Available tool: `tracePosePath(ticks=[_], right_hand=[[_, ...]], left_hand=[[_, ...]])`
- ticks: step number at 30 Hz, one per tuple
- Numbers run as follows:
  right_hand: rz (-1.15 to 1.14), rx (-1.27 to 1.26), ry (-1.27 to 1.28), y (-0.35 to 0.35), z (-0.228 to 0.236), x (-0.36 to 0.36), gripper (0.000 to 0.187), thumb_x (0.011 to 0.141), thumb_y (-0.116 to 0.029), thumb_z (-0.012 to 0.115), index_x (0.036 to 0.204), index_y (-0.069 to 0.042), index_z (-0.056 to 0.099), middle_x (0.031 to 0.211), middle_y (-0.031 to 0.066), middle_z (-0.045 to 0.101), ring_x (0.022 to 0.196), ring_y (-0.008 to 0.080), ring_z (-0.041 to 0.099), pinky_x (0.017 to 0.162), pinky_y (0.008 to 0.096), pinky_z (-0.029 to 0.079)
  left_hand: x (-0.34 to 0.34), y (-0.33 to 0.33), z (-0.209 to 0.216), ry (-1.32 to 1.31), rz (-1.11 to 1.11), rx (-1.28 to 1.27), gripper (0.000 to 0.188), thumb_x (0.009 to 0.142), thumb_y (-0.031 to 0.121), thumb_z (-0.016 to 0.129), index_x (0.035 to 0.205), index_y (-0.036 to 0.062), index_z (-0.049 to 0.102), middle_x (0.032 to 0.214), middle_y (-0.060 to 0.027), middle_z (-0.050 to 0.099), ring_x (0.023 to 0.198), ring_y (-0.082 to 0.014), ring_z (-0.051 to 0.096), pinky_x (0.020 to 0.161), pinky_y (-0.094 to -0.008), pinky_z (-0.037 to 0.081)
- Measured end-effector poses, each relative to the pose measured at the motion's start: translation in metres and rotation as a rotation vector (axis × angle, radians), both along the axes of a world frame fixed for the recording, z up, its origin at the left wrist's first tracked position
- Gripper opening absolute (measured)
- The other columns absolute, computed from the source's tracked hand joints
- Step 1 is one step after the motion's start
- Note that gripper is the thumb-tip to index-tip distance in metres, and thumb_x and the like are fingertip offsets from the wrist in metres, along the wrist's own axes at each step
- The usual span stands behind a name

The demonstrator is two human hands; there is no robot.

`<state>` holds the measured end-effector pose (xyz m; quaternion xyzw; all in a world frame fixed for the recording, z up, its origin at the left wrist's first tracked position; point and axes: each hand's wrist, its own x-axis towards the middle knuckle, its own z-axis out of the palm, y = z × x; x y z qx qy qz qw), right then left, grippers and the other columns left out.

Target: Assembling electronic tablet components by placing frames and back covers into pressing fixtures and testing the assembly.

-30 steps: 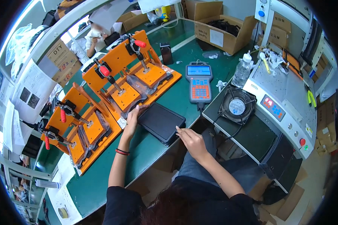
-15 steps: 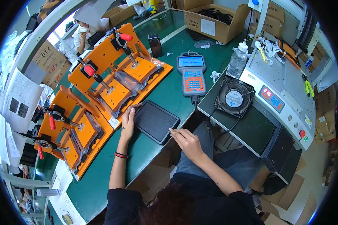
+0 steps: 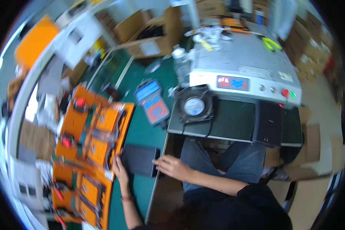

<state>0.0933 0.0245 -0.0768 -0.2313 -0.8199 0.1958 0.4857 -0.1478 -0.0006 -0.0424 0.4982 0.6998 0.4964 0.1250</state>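
A flat black rectangular panel with a raised rim [image 3: 140, 159] lies on the green tabletop between my hands, close to the table's front edge. My left hand [image 3: 121, 172] holds its left edge, fingers and thumb closed at the side. At the opposite edge, the bent fingers of my right hand [image 3: 174, 167] pinch the rim. Motion blur hides the exact fingertip contact. Just left of my left hand stands an orange clamping fixture [image 3: 115, 147] with red-handled toggle clamps and dark parts under its plates.
Beyond the panel lies a grey handheld device [image 3: 153, 103] with a lit screen and orange keys. A black fan [image 3: 195, 105] sits before a white machine [image 3: 245, 69] with a red display. Near them are a clear bottle [image 3: 181, 67] and an open cardboard box [image 3: 151, 44].
The whole view has swung to the right, bringing the white machine to the middle and the fixture lower left. Both hands stay at the panel's two edges.
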Motion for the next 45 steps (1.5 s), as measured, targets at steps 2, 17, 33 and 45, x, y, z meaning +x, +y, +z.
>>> tracePosePath(ticks=[2,17,33,45], right_hand=[[-0.043,0.035,-0.073,-0.011,-0.007,0.003,0.032,0.082,-0.012,0.060,0.111,-0.002,0.058,0.105,0.0087,0.057,0.087,0.0202,0.058,0.080,0.0314,0.049],[-0.816,0.279,-0.195,-0.094,0.075,0.310,0.035,0.075,-0.006,0.061,0.110,-0.004,0.058,0.092,0.0097,0.061,0.079,0.0204,0.061,0.064,0.0306,0.053],[-2.159,-0.556,-0.192,-0.388,0.119,0.627,0.017,0.076,-0.012,0.058,0.088,-0.001,0.061,0.082,0.0161,0.065,0.073,0.0324,0.062,0.069,0.0379,0.050],[-2.108,-0.636,-0.424,-0.375,0.089,0.636,0.027,0.072,-0.010,0.062,0.098,-0.004,0.054,0.094,0.0186,0.051,0.089,0.0363,0.053,0.083,0.0414,0.043]], left_hand=[[-0.014,-0.008,-0.012,-0.050,-0.056,0.061,0.040,0.099,0.024,0.033,0.110,-0.0077,0.055,0.109,-0.0161,0.059,0.104,-0.0210,0.055,0.094,-0.0307,0.039],[0.287,0.069,0.032,-0.039,-0.633,0.372,0.026,0.093,0.011,0.040,0.109,-0.0076,0.049,0.104,-0.0172,0.054,0.100,-0.0262,0.052,0.093,-0.0348,0.038],[0.380,0.116,-0.012,0.284,-0.967,0.162,0.021,0.090,0.007,0.043,0.101,-0.0086,0.052,0.097,-0.0212,0.054,0.089,-0.0338,0.055,0.079,-0.0385,0.042],[0.379,0.108,-0.007,0.345,-0.947,0.203,0.018,0.088,0.007,0.046,0.092,-0.0094,0.053,0.088,-0.0222,0.053,0.081,-0.0381,0.054,0.070,-0.0422,0.041]])
